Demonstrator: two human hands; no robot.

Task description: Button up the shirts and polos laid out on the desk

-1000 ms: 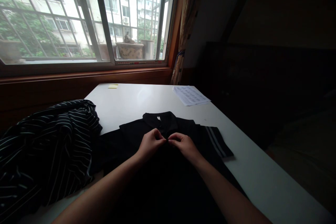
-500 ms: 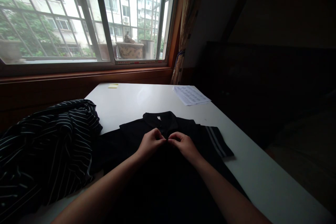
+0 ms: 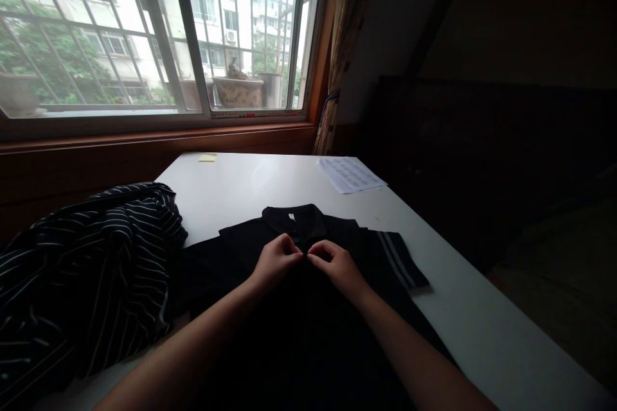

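A black collared shirt [image 3: 308,327] lies spread face up on the white table, its collar towards the window. Two grey stripes run across the sleeve on the right, and a small pale label shows inside the neck. Just below the collar, my left hand [image 3: 278,259] pinches the front placket with thumb and fingertips. My right hand [image 3: 337,264] pinches the same placket from the other side, its fingertips almost meeting the left ones. Whatever small part of the placket sits between the fingertips is too dark to make out.
A heap of black-and-white striped cloth [image 3: 110,250] lies at the left on the white table [image 3: 270,180]. Printed sheets [image 3: 351,174] rest near the far right corner, a yellow sticky note [image 3: 207,158] near the far left. Beyond is a barred window [image 3: 202,45] with a tied curtain [image 3: 335,70].
Both hands stay at the placket below the collar. Their fingertips have shifted only very slightly; the shirt lies as before.
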